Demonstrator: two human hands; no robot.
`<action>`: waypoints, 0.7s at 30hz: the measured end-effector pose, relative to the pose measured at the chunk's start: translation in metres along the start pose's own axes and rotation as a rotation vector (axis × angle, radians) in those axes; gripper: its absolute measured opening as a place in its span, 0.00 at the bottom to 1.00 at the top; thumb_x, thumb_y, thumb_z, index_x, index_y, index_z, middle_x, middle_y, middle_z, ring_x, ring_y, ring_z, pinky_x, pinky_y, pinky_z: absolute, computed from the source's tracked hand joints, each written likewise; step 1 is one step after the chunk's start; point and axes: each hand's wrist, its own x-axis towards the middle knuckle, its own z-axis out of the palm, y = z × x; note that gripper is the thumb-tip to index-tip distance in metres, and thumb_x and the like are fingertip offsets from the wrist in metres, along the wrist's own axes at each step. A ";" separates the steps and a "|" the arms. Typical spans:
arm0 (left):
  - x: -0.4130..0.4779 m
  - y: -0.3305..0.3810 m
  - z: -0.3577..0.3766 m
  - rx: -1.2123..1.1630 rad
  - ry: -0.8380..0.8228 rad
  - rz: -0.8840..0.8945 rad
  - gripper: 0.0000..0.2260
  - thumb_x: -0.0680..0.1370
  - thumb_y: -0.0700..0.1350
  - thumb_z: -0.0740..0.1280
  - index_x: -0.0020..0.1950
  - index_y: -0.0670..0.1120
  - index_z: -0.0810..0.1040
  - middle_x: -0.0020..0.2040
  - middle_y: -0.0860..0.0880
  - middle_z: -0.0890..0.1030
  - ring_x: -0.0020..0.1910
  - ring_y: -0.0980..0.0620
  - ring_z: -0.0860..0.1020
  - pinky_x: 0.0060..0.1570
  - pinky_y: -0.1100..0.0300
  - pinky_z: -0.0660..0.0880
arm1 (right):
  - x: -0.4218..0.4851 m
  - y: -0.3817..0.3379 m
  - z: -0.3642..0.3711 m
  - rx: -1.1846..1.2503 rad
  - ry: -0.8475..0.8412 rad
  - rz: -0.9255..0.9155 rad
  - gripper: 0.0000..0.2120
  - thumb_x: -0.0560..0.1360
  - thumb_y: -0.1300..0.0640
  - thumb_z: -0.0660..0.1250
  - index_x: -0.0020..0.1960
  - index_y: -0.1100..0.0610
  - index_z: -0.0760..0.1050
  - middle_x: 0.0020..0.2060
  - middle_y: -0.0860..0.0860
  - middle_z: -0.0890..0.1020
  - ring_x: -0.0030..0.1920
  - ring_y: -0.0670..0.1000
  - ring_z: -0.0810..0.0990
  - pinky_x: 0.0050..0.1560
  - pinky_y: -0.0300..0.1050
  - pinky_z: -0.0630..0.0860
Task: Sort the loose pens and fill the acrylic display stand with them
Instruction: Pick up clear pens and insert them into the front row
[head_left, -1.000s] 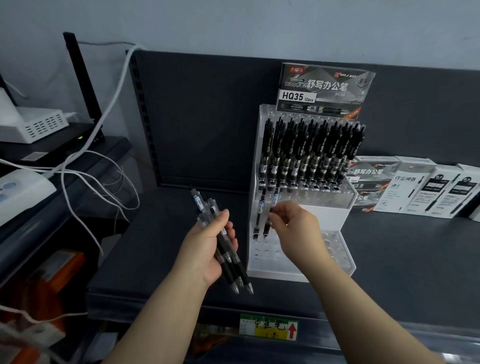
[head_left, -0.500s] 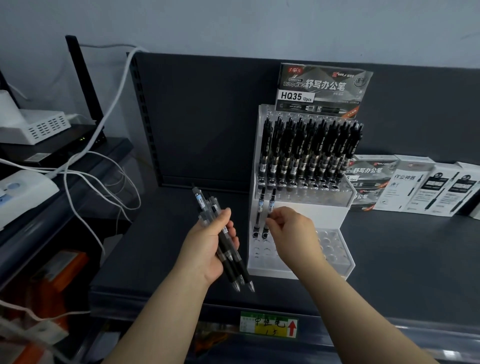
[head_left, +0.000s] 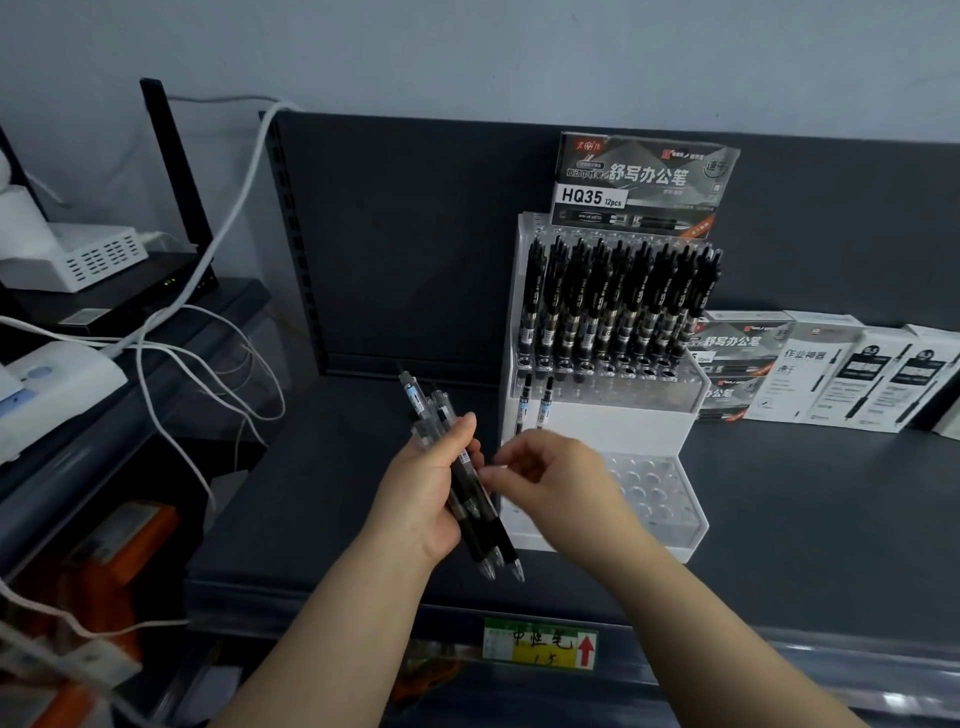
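The loose pens (head_left: 470, 499) in the left hand (head_left: 428, 499) have clear upper barrels, black grips and clear tips. The acrylic display stand (head_left: 613, 426) is white and clear, with rows of round holes dotting its lowest step. Its top-row pens (head_left: 618, 306) are black with silver bands. The header card (head_left: 644, 182) is dark grey with white lettering. The shelf (head_left: 805, 509) is dark grey. At bottom centre, the price label (head_left: 540, 642) is green and yellow with a red arrow.
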 end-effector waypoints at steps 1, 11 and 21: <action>-0.001 0.000 0.002 0.003 0.000 0.002 0.04 0.74 0.44 0.70 0.43 0.46 0.76 0.36 0.50 0.75 0.34 0.53 0.74 0.34 0.57 0.75 | -0.001 -0.002 0.003 0.027 -0.053 0.013 0.04 0.71 0.53 0.72 0.40 0.49 0.77 0.30 0.44 0.77 0.30 0.40 0.73 0.33 0.31 0.70; -0.003 -0.002 0.005 -0.042 0.039 0.037 0.09 0.77 0.50 0.65 0.46 0.44 0.77 0.39 0.48 0.75 0.35 0.53 0.75 0.36 0.59 0.75 | -0.004 -0.002 0.005 -0.058 -0.122 0.034 0.09 0.70 0.61 0.67 0.49 0.50 0.76 0.34 0.45 0.79 0.35 0.44 0.77 0.35 0.34 0.74; 0.003 -0.004 0.002 -0.039 0.044 0.052 0.07 0.77 0.47 0.66 0.49 0.44 0.78 0.36 0.49 0.77 0.36 0.54 0.76 0.38 0.58 0.76 | 0.005 0.002 -0.032 0.084 0.258 0.070 0.09 0.74 0.58 0.68 0.54 0.54 0.79 0.38 0.43 0.79 0.39 0.44 0.78 0.38 0.30 0.73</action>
